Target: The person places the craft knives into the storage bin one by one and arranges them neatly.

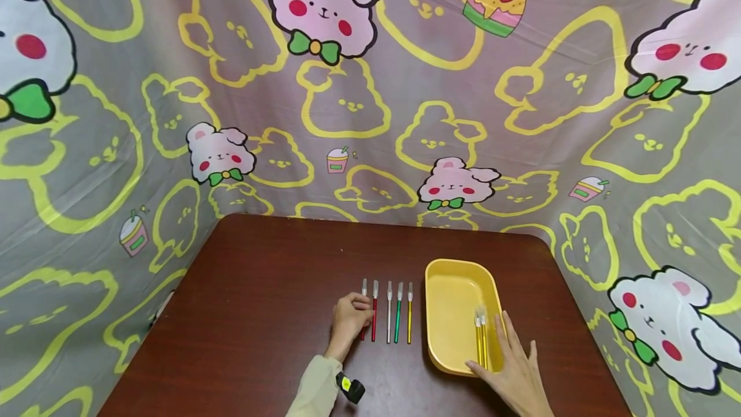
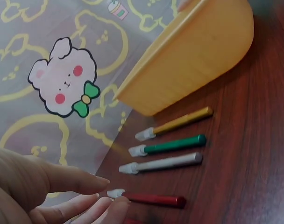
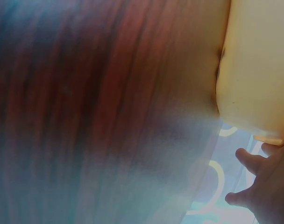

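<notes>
My left hand (image 1: 350, 317) hovers over two red craft knives with clear caps at the left of a row. Its fingertips overlap the capped end of one red craft knife (image 2: 153, 199) in the left wrist view, and the other is mostly hidden beneath the hand. Rightward along the row lie a silver craft knife (image 1: 389, 314), a green craft knife (image 1: 398, 314) and a gold craft knife (image 1: 410, 314). My right hand (image 1: 515, 365) spreads its fingers along the right side of a yellow bin (image 1: 448, 272), thumb at the near rim. Gold craft knives (image 1: 482, 340) lie inside it.
The brown wooden table (image 1: 260, 301) carries everything, its far edge meeting a patterned curtain (image 1: 347, 114) that also hangs along both sides. A small black device (image 1: 350, 388) sits by the left sleeve (image 1: 315, 385).
</notes>
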{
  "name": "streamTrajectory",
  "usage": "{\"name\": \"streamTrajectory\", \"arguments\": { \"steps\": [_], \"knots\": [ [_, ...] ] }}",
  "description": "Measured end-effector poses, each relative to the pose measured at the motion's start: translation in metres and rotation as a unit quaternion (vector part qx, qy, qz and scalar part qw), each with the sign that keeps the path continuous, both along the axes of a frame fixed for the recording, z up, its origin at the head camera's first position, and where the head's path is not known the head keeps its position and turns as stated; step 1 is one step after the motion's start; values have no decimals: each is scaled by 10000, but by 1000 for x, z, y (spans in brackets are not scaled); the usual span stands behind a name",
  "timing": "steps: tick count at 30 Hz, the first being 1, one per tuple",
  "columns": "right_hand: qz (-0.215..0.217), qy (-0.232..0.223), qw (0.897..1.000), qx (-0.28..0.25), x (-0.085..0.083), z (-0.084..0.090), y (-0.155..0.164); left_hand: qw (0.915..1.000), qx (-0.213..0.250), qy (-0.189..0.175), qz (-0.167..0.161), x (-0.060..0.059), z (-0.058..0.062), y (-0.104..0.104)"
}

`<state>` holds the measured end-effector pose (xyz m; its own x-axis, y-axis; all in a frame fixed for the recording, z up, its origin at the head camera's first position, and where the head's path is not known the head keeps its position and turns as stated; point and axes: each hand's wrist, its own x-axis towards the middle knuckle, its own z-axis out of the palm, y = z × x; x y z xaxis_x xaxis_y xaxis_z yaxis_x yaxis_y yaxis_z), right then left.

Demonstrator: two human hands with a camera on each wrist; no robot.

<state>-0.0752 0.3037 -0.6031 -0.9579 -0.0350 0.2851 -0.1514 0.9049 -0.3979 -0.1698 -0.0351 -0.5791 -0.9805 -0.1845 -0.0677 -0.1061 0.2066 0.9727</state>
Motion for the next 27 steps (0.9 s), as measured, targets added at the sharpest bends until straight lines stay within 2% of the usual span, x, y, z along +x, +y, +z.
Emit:
{"name": "streamTrajectory", "arguments": {
  "steps": [7,14,21,27],
  "knots": [
    [-2,-32,10000,-29,0,-2,0,9982,-541,45,236,-1,-5,-11],
    [-10,12,10000,-20,-1,-2,0,9918,-1166,-46,523,-4,-6,-16],
    [-16,-48,9999,-94,-1,-1,1,9907,-1231,-154,554,-2,-4,-11],
    [-7,-74,9999,-109,-1,-2,1,9908,-1205,-100,601,1,-6,-6]
  ]
}}
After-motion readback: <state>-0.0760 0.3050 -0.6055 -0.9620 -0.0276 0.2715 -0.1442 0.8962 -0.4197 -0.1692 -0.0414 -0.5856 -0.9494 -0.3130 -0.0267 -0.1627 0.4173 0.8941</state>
